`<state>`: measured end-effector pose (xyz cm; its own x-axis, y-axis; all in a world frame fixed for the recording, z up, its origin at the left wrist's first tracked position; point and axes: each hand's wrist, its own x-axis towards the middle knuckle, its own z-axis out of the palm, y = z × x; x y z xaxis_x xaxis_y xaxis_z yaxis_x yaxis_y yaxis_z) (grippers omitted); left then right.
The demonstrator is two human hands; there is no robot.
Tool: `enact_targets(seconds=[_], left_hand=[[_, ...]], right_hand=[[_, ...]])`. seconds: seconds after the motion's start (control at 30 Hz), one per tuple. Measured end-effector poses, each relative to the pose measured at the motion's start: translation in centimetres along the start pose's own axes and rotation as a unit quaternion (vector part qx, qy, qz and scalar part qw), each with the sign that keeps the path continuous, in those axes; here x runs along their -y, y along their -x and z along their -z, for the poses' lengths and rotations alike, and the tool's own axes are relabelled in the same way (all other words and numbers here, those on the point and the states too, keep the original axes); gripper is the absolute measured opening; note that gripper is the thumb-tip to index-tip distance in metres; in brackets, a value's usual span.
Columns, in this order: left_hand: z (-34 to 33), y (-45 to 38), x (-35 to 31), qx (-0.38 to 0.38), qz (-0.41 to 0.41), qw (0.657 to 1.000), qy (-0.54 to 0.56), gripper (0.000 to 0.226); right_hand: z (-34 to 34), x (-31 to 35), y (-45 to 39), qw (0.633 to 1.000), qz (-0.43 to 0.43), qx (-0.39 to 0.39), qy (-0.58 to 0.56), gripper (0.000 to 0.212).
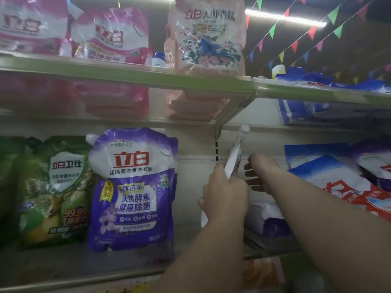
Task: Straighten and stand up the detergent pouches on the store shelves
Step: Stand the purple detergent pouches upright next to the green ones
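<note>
between both hands (pixel 227 197), edge-on pouch (pixel 233 155)

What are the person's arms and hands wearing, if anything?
Nothing shows on them. The left hand and right hand are both bare, with no gloves. No ring, watch or bracelet can be seen on the parts in view. Both forearms are uncovered as far as the bottom edge of the picture, so no sleeves are in view. The fingernails look short and unpainted where visible.
</note>
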<state>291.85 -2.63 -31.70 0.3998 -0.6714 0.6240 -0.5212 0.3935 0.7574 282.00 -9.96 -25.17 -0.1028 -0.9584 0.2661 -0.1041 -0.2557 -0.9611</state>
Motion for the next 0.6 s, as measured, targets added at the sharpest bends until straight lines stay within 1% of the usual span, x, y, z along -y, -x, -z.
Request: enact_targets(seconds=[0.07,0.17,0.23,0.4,0.6], left_hand=[[0.1,-0.1,0.1,-0.002,0.019,0.999,0.028,0.029],[0.0,-0.1,0.1,-0.004,0.041,0.997,0.062,0.049],[-0.4,-0.1,0.2,-0.005,0.045,0.996,0.074,0.056],[-0.3,-0.3,-0.2,-0.006,0.038,0.996,0.075,0.056],[-0.1,-0.4,0.0,-0.018,0.047,0.997,0.066,0.050]], right_hand=[[-0.6,-0.5,-0.9,1.000,-0.028,0.002,-0.014,0.036],[-1.7,-1.6,-2.2,0.997,-0.063,-0.007,-0.034,0.037],[-2.1,-1.9,-2.8,0.998,-0.064,-0.004,-0.018,0.033],[-2.3,-1.9,-2.5,0.999,-0.044,0.022,-0.014,0.026],[-2.5,-3.0,-2.6,0.998,-0.023,0.059,-0.007,0.031]])
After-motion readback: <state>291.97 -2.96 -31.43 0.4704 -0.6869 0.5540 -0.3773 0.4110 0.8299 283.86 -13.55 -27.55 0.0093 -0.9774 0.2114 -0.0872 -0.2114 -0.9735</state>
